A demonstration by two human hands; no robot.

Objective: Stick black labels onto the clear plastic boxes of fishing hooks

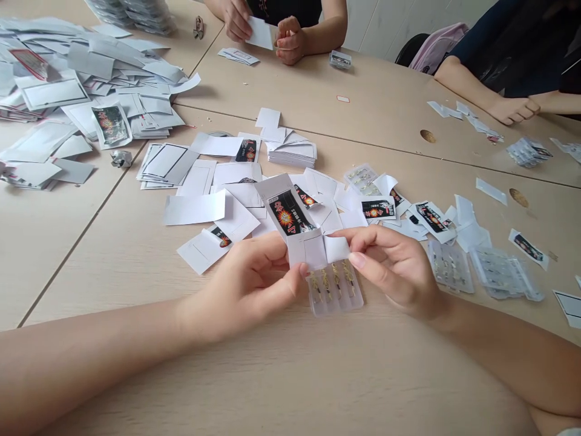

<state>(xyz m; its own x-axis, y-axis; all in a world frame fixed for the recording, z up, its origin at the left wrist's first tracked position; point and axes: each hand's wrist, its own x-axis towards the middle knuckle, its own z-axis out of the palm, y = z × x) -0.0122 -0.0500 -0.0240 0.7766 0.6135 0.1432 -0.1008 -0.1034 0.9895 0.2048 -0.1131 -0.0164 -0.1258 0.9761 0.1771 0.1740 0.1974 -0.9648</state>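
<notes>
My left hand grips the lower left edge of a sticker sheet with thumb and fingers. The sheet carries a black label with an orange burst and pale characters. My right hand pinches a folded white flap of paper at the sheet's right side; whether it is still joined to the sheet I cannot tell. Just below, a clear plastic case lies on the table, with several slim yellowish pieces in its compartments. The sheet covers the case's far end.
Loose sticker sheets and a paper stack lie beyond my hands. More clear cases sit at the right. A large paper heap spreads at the far left. Across the table, one person's hands hold paper; another person's arm rests at right.
</notes>
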